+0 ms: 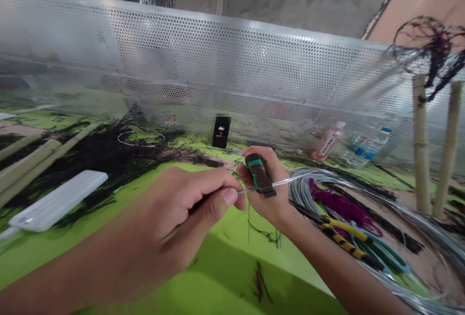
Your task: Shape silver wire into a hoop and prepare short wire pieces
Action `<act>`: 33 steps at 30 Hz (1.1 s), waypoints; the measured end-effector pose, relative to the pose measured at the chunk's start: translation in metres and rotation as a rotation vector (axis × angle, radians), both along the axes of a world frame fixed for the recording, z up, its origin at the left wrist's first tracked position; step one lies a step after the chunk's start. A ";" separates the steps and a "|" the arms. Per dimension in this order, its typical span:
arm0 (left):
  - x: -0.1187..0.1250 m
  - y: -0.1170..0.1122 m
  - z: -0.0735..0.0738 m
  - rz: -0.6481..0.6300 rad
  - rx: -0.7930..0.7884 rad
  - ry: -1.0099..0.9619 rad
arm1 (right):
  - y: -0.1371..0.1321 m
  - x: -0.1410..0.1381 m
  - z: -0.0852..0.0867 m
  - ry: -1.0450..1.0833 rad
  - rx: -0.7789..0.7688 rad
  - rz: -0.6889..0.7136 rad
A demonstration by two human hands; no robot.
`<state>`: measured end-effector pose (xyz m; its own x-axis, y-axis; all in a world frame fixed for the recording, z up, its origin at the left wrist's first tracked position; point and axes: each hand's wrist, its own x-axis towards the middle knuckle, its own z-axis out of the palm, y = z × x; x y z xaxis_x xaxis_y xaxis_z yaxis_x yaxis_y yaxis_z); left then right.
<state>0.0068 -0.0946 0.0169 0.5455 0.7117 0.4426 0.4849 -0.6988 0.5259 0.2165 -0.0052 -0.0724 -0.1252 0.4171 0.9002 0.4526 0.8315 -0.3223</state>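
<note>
My left hand (181,213) is closed in a pinch on the end of a thin silver wire (286,181), thumb pressed against the forefinger. My right hand (265,189) grips a small tool with a black and teal handle (258,172), whose jaws sit on the same wire a short way to the right of my left fingers. The wire runs on to the right into a large coil of grey wire (407,218) lying on the green table (225,237).
Yellow-handled pliers (337,235) and teal scissors (381,252) lie on the coil beside purple strands (337,203). Black fibres (109,155), a white flat case (58,201), a small black device (221,132), bottles (366,148), bamboo posts (421,145) and a perforated metal screen (232,63) surround the work area.
</note>
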 end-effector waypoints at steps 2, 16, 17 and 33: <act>-0.003 0.000 -0.002 0.009 -0.045 -0.005 | -0.004 -0.002 -0.003 0.000 -0.061 0.031; -0.008 0.024 0.010 -0.345 -0.819 -0.378 | -0.012 -0.002 -0.012 0.006 -0.230 0.035; -0.008 0.023 0.010 -0.325 -0.816 -0.375 | -0.012 -0.002 -0.012 0.003 -0.235 0.029; -0.011 0.023 0.007 -0.451 -0.948 -0.450 | -0.031 0.010 -0.011 0.008 -0.331 0.014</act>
<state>-0.0041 -0.0713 0.0242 0.7641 0.6430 0.0512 -0.0752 0.0100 0.9971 0.2263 -0.0364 -0.0837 -0.1263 0.6856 0.7169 0.4383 0.6869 -0.5797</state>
